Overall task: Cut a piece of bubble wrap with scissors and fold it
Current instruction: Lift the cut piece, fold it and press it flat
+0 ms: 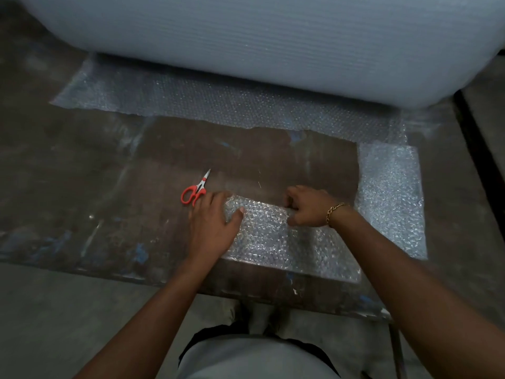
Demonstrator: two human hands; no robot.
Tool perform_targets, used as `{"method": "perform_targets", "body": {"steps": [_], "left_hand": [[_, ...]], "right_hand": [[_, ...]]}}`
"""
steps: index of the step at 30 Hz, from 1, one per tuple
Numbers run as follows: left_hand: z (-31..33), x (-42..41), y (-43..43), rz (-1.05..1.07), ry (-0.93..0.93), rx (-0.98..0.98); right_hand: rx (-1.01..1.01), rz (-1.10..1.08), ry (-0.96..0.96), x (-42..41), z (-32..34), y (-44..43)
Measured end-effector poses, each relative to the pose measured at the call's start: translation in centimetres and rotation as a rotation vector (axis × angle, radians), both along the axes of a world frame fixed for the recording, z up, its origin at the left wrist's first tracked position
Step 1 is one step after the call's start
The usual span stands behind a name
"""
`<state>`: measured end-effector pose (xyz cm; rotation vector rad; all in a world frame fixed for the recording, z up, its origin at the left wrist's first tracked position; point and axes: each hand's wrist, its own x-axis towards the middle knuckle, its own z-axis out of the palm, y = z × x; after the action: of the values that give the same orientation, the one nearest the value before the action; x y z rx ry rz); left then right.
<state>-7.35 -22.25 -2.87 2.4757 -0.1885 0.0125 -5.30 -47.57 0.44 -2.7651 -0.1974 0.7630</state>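
The folded wrap [273, 236] lies at the surface's [109, 187] near edge. The left hand [216, 222] presses its left end, fingers straight; the right hand [308, 206] pinches its far edge, fingers curled, tips hidden. The scissors [194, 191] lie just left, handles partly behind the left hand. The roll [273, 36] at the far edge is cut off above

A scuffed, blue-flecked dark tabletop [109, 201] above grey floor [68, 310].

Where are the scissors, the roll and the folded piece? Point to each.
scissors [199, 187]: head view, by the pivot, where the red handles meet the blades.
roll [259, 36]: head view, on its front face.
folded piece [273, 231]: head view, on its bare middle.
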Motion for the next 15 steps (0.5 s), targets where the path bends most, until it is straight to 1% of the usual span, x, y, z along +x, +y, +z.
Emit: {"method": "perform_targets", "body": {"steps": [4, 5, 7, 11, 12, 15], "left_hand": [[0.2, 0.4, 0.3, 0.057, 0.103, -0.196], [0.2, 0.6, 0.2, 0.064, 0.116, -0.244], [0.2, 0.8, 0.0, 0.078, 0.131, -0.334], [0.4, 1.1, -1.8, 0.172, 0.186, -0.522], [0.2, 1.2, -2.5, 0.197, 0.223, -0.596], [0.5, 1.4, -4.8, 0.241, 0.412, -0.825]], "right_hand": [[0.067, -0.017, 0.114, 0.4, 0.7, -0.3], [0.123, -0.043, 0.119, 0.3, 0.9, -0.4], [0.326, -0.169, 0.1, -0.3, 1.0, -0.8], [0.798, -0.568, 0.029, -2.0, 0.5, -1.8], [0.882, -0.645, 0.008, -2.4, 0.2, -2.0], [1.045, -0.839, -0.071, -3.7, -0.8, -2.3]]}}
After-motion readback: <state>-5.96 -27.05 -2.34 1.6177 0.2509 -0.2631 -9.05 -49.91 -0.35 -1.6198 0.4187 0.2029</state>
